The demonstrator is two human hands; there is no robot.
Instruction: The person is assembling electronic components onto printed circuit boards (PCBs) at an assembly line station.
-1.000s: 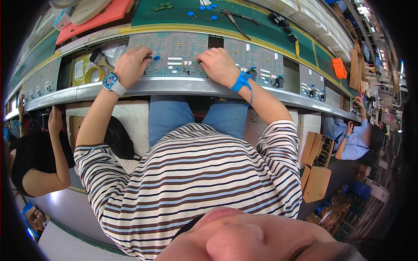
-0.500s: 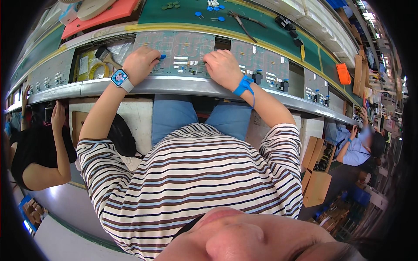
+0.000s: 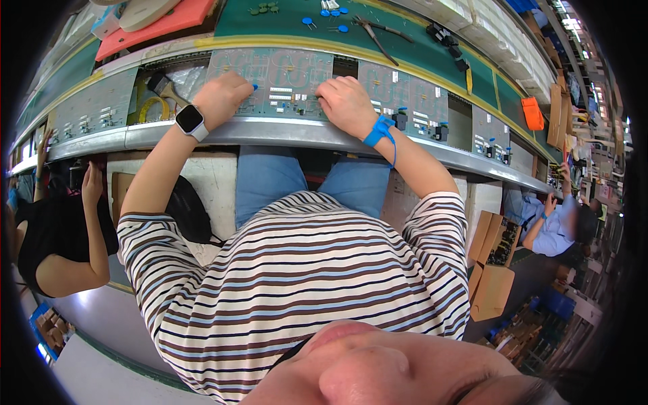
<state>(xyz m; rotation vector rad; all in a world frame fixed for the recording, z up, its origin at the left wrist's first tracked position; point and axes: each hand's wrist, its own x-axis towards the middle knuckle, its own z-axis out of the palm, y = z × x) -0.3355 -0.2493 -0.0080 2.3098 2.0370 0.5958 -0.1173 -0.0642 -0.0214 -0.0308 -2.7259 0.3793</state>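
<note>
I have the left hand (image 3: 223, 100) over the left part of a circuit board (image 3: 290, 67), its fingers bent down toward the surface. A small blue part (image 3: 255, 87) shows right at its fingertips; I cannot tell whether the hand grasps it. The right hand (image 3: 346, 104) curls at the board's right edge; its fingertips are partly hidden, so I cannot tell whether it grips anything. The board lies beneath and between these 2 hands. I note a watch (image 3: 190, 120) on the left wrist and a blue strap (image 3: 378, 132) on the right. On the near side of both hands runs a metal rail (image 3: 283, 129). Left of the left hand are a brush (image 3: 163, 86) and a roll of yellow tape (image 3: 154, 108). Right of the right hand I see a further board (image 3: 412, 84) carrying black parts (image 3: 399, 121). Beyond the hands, a green mat (image 3: 283, 34) bears blue discs (image 3: 343, 29), green discs (image 3: 264, 9), pliers (image 3: 376, 42) and, farther right, black blocks (image 3: 445, 42). Well right of the right hand, 1 person (image 3: 550, 226) wears a light blue shirt.
</note>
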